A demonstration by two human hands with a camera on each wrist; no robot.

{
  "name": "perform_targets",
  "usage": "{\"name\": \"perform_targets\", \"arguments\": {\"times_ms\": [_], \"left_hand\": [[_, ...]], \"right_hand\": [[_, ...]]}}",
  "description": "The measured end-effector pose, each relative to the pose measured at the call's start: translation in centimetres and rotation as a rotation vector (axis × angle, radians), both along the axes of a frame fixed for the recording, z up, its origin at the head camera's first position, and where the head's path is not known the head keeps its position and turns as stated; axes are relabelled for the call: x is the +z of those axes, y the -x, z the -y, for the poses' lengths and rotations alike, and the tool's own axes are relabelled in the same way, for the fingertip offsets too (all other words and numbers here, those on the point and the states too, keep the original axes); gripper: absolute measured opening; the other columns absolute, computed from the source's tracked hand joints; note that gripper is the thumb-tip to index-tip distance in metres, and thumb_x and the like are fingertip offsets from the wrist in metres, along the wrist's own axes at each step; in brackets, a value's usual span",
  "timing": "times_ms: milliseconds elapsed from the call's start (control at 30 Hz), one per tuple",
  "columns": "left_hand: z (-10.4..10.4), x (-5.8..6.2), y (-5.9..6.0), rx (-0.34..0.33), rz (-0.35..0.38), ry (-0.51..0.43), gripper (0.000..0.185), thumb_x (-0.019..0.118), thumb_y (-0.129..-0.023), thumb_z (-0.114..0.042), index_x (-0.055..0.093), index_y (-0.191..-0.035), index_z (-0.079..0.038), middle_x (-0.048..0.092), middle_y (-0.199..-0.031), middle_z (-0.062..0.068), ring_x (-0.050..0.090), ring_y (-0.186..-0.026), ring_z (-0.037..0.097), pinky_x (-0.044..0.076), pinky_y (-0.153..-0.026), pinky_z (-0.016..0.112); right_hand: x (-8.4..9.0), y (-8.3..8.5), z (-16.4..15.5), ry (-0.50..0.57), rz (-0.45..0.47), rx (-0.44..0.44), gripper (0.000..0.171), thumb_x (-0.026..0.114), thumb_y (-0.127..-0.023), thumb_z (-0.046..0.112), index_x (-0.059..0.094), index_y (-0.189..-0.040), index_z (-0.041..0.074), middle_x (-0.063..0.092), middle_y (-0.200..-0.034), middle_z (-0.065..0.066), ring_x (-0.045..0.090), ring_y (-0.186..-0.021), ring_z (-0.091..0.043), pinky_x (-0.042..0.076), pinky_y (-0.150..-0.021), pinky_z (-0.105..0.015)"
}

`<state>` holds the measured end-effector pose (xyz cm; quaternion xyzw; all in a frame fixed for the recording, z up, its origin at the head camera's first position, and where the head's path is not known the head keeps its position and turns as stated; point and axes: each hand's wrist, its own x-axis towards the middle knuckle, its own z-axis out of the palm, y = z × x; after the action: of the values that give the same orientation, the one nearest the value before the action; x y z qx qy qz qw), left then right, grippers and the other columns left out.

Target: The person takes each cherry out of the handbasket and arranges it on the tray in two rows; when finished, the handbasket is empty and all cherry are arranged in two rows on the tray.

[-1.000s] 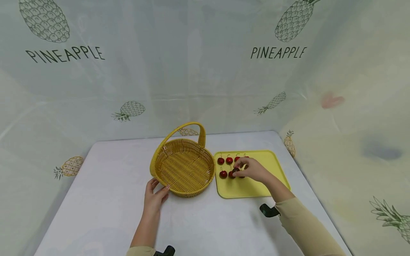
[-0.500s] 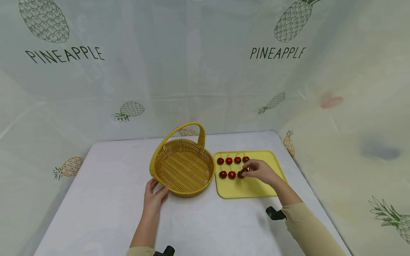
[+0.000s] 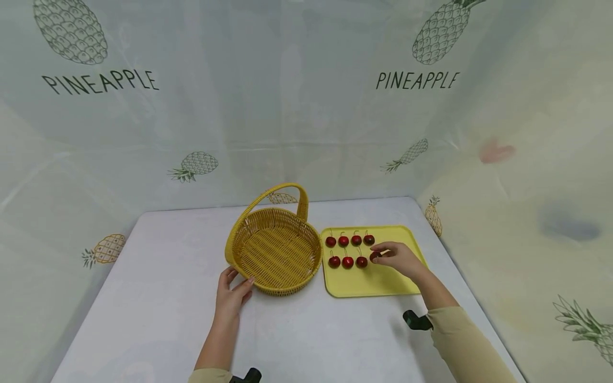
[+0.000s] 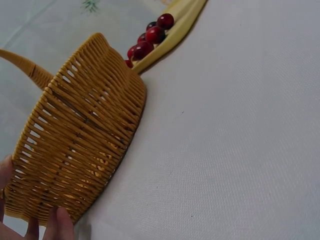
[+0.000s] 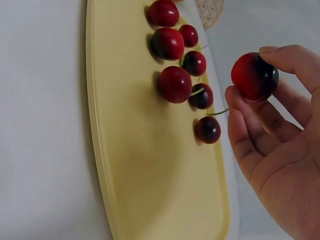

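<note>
Right hand (image 3: 401, 257) shifted right, pinching cherry (image 5: 254, 76)

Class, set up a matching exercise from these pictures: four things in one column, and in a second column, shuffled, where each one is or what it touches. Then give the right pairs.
Things
1. wicker basket
2. yellow tray
3. left hand
4. right hand

States
A. pinches a cherry
B. rests against the basket's near wall
C. carries two rows of cherries
D. stands with nothing in it, left of the tray

Pairs: 1-D, 2-C, 3-B, 4-A
</note>
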<state>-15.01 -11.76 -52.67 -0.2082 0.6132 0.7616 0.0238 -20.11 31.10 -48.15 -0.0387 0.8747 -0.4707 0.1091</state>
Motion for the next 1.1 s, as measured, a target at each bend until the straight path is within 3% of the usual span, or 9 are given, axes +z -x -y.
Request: {"name": "perform_targets", "arguments": {"times_ms": [167,300,467,800,1100], "left_hand": [[0.0,-0.5,0.0,0.000,-0.041,0.016,0.070,0.072,-0.076,-0.011,0.032,-0.133,-0.018,0.023,-0.139,0.010,0.053,-0.098,0.022,0.045,-0.080,0.040],[0.1,-0.7,0.0,0.003,-0.032,0.028,0.074,0.076,-0.073,-0.017,0.034,-0.133,-0.019,0.021,-0.139,0.012,0.054,-0.097,0.018,0.046,-0.076,0.037],[0.1,-0.4,0.0,0.004,-0.017,0.028,0.073,0.074,-0.074,-0.013,0.032,-0.134,-0.020,0.025,-0.139,0.005,0.051,-0.100,0.020,0.044,-0.081,0.042],[0.0,0.0,-0.2,-0.001,-0.001,-0.009,0.068,0.069,-0.078,-0.008,0.032,-0.133,-0.022,0.025,-0.138,0.000,0.049,-0.102,0.021,0.041,-0.086,0.044],[0.0,0.1,-0.1,-0.002,-0.005,-0.007,0.069,0.071,-0.076,-0.011,0.032,-0.133,-0.022,0.026,-0.138,0.001,0.049,-0.104,0.022,0.041,-0.086,0.045]], "right_hand": [[-0.7,0.2,-0.4,-0.004,0.018,-0.024,0.043,0.069,-0.079,0.027,0.060,-0.115,0.004,0.056,-0.112,-0.010,0.055,-0.097,-0.027,0.045,-0.078,-0.039],[-1.1,0.2,-0.8,0.006,0.012,-0.044,0.041,0.068,-0.080,0.023,0.059,-0.115,0.003,0.048,-0.120,-0.014,0.051,-0.104,-0.033,0.045,-0.080,-0.040],[-1.6,0.4,-1.1,0.030,0.026,-0.077,0.040,0.068,-0.080,0.021,0.059,-0.114,0.003,0.041,-0.126,-0.017,0.049,-0.106,-0.033,0.044,-0.080,-0.039],[-3.3,0.9,-1.1,0.076,0.054,-0.119,0.035,0.070,-0.078,0.010,0.058,-0.110,0.004,0.054,-0.114,-0.015,0.054,-0.099,-0.026,0.046,-0.074,-0.031],[-5.0,1.4,-1.1,0.097,0.056,-0.165,0.033,0.069,-0.077,0.005,0.057,-0.108,0.003,0.053,-0.113,-0.016,0.055,-0.096,-0.023,0.049,-0.072,-0.029]]}}
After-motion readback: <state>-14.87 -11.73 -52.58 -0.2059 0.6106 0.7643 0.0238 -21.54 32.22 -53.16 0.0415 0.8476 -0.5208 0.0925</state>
